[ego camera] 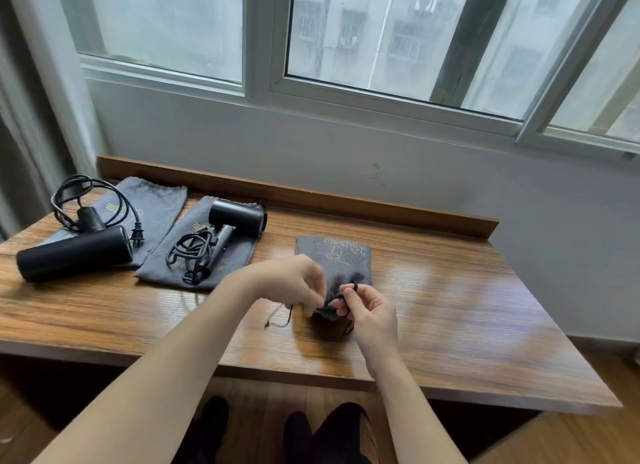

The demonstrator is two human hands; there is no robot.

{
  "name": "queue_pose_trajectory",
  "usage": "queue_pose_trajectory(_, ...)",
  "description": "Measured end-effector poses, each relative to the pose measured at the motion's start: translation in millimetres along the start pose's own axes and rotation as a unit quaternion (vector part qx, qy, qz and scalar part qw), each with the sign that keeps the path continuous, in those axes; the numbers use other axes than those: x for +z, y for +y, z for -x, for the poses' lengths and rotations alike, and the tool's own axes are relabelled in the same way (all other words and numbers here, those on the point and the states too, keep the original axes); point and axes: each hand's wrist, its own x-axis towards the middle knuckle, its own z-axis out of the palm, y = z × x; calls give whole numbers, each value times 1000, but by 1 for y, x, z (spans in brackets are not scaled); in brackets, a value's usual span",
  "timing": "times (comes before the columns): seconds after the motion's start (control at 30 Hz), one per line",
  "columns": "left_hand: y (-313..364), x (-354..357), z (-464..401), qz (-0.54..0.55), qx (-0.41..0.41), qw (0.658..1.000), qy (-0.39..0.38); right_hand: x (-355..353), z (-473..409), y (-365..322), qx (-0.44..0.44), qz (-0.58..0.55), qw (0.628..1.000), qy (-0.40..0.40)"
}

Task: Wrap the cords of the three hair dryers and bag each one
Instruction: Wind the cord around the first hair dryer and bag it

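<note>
A filled grey drawstring bag (341,259) with gold print lies at the table's middle, its gathered mouth towards me. My left hand (294,280) pinches the dark drawstring (289,316) at the mouth. My right hand (370,313) pinches a loop of the same string. A black hair dryer (74,252) lies at far left on a flat grey bag (156,200), its cord (90,197) loose. A second black dryer (239,219) rests on another flat grey bag (173,273) with its cord (192,255) bunched beside the handle.
The wooden table (450,307) has a raised back ledge (311,197) against a white wall under a window. A grey curtain (31,100) hangs at the left. My dark-clothed legs (329,436) show below the table's front edge.
</note>
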Motion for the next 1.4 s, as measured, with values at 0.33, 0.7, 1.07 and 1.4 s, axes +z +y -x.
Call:
queue_pose_trajectory(0.33, -10, 35, -17, -164, -26, 980, 111, -5, 1, -10, -7, 52, 996, -68)
queue_pose_trajectory(0.7, -23, 48, -25, -65, 88, 970, 219, -9, 4, -8, 2, 7, 998, -68)
queue_pose_trajectory(1.07, -19, 4, -3, 80, 3, 993, 88, -9, -1, 1, 26, -5, 1000, -9)
queue_pose_trajectory(1.4, -35, 0, 1, 56, -29, 964, 259, -9, -1, 4, 29, -27, 998, 42)
